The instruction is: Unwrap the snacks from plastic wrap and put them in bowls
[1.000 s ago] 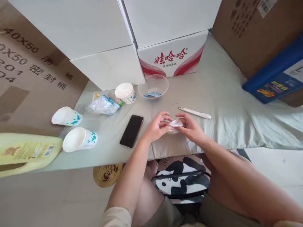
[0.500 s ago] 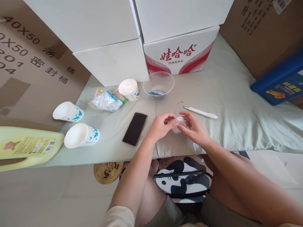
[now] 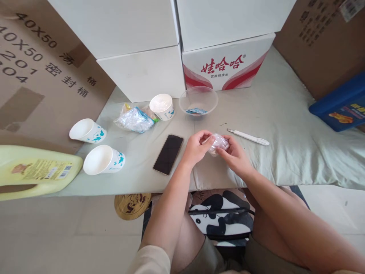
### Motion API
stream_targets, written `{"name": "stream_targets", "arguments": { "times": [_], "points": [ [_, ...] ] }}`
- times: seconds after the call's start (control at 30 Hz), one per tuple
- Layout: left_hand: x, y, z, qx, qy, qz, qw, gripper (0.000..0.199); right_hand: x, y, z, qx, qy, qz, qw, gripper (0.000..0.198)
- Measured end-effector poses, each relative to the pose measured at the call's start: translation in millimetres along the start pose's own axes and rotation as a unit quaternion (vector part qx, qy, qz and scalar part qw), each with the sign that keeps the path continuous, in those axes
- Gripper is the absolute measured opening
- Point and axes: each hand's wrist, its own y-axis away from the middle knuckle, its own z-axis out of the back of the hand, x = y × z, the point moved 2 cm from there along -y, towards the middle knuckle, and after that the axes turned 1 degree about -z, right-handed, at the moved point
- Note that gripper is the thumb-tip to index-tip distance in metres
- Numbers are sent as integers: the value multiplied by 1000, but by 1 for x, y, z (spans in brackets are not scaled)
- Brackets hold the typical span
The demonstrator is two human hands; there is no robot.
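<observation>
1. Left hand (image 3: 198,147): forearm extended forward, fingers curled; grip nearly closed, thumb and fingers pinching the left side of the crumpled clear plastic bundle (image 3: 219,143).
2. Right hand (image 3: 235,155): forearm angled inward; grip partly closed, thumb in front, fingers around the bundle's right side.
3. Bundle: between both grips, over the worktop (image 3: 285,152).
4. Phone (image 3: 168,154): left of the left grip.
5. White pen-shaped tool (image 3: 248,136): just beyond the right grip.

Cream sleeve (image 3: 154,260); shorts (image 3: 265,255), probably olive-brown.
</observation>
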Motion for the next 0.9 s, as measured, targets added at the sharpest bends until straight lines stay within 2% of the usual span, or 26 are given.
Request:
{"name": "stream_targets", "arguments": {
  "times": [0.13, 0.33, 0.47, 0.57, 0.67, 0.8, 0.83, 0.9],
  "points": [
    [-4, 1, 7, -25, 58, -25, 998, 37, 1, 0, -8, -28, -15, 6, 999, 38],
    [-12, 6, 27, -77, 108, -29, 991, 23, -7, 5, 0, -68, 107, 14, 992, 29],
    [-16, 8, 37, -109, 108, -31, 988, 17, -3, 7, 3, -111, 173, 35, 978, 25],
    [-17, 13, 46, -96, 55, -25, 993, 15, 13, 0, -8, -114, 225, 76, 965, 21],
    [-20, 21, 59, -58, -70, -32, 995, 13, 42, -23, -34, -106, 271, 129, 948, 21],
    [-24, 28, 76, -50, -181, -16, 982, 13, 90, -84, -95, -73, 371, 193, 905, 20],
    [-25, 29, 80, -52, -191, -11, 980, 14, 100, -103, -112, -75, 392, 217, 891, 18],
    [-26, 30, 84, -48, -196, -10, 979, 15, 114, -140, -147, -34, 458, 258, 850, 20]
  ]
}}
